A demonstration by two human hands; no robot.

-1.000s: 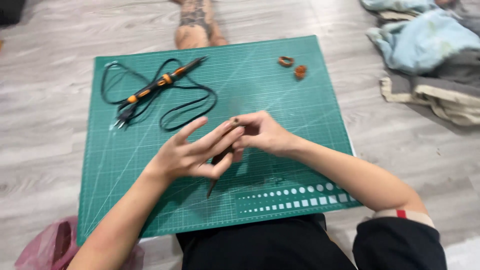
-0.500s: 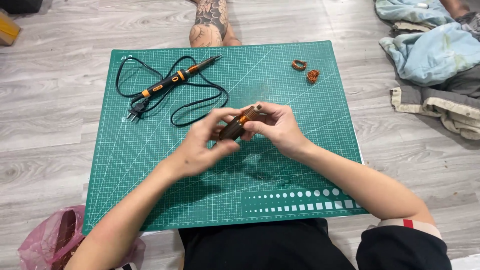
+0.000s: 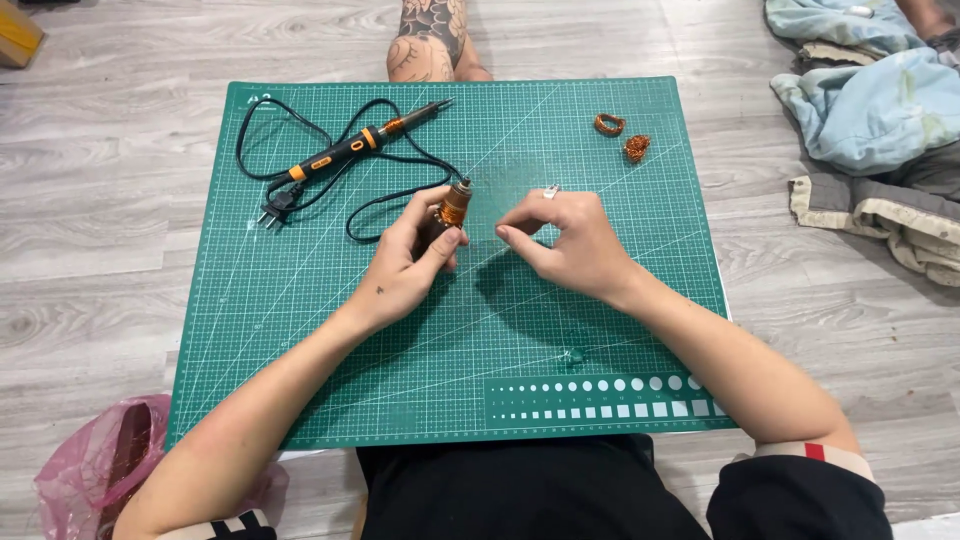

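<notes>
The left hand (image 3: 405, 265) is clamped on a small coil-wound rod (image 3: 452, 207) above the mat's (image 3: 300, 380) middle. The right hand (image 3: 565, 245) pinches loosely just beside it, apart. A soldering iron (image 3: 345, 155) lies near the far-left corner; two copper coils (image 3: 622, 135) sit near the far-right.

Views: one, worn on the person's head.
Position: above the green cutting mat (image 3: 600, 330), over the person's lap.
Direction: steeply down and forward, the far mat edge at the top of frame.
Nearness: close; the whole mat fits, with both forearms entering from below.
Edges: grey plank floor (image 3: 90, 200) on both sides; crumpled cloth, probably clothing (image 3: 870, 110), at upper right.
Overlap: nothing shared, since no second view exists.
</notes>
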